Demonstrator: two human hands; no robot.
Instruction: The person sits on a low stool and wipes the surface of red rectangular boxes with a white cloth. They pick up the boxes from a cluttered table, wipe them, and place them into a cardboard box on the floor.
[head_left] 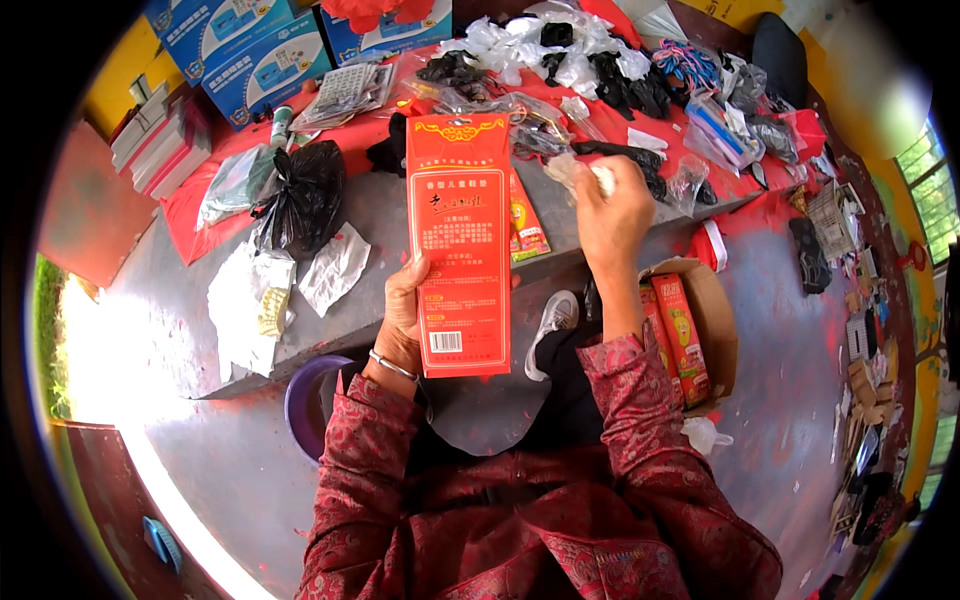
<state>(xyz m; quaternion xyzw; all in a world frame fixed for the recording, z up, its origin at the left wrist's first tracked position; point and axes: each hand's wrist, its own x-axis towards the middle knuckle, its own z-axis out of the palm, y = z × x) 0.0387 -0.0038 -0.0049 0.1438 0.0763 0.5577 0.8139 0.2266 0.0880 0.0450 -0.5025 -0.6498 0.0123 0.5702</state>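
My left hand point(402, 300) grips a tall, flat red box point(462, 250) by its lower left edge, fingers hidden behind it. The box stands upright before me, its printed face with yellow trim and a barcode turned my way. To its right, my raised right hand point(618, 215) is closed on a crumpled whitish cloth or tissue point(568, 174), apart from the box. Partly behind the held box, a smaller-looking red and yellow packet point(527, 225) lies at the table's edge. Below my right hand, an open cardboard carton point(716, 320) contains similar red packets point(684, 335).
On the grey table point(375, 225) lie a knotted black plastic bag point(303, 190), crumpled white paper point(335, 265) and a heap of plastic bags point(560, 50). Blue cartons point(265, 70) stand at the back left. A purple basin point(302, 410) sits low at my left.
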